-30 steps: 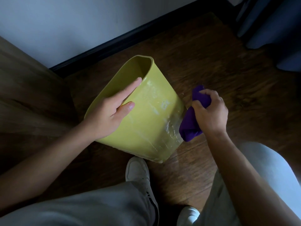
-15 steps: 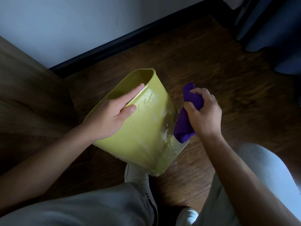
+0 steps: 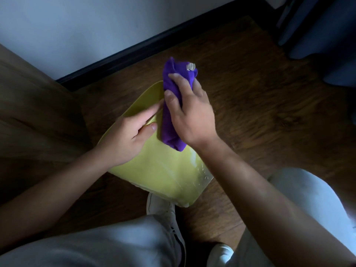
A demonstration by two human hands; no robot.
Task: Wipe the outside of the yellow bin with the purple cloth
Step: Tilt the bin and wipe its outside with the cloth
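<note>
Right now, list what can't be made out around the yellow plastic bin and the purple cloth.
Head view only:
- Yellow plastic bin: its inside and far side face away; the rim is partly hidden by both hands.
- Purple cloth: the right hand covers its middle, so how firmly it presses is unclear.
- Left hand: fingertip hidden behind the cloth.
- White shoes: partly hidden by the bin and trousers.

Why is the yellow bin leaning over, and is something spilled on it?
The yellow bin is tipped toward the wall, steadied by the left hand. Shiny wet streaks show near its base; the right hand holds the purple cloth.
</note>
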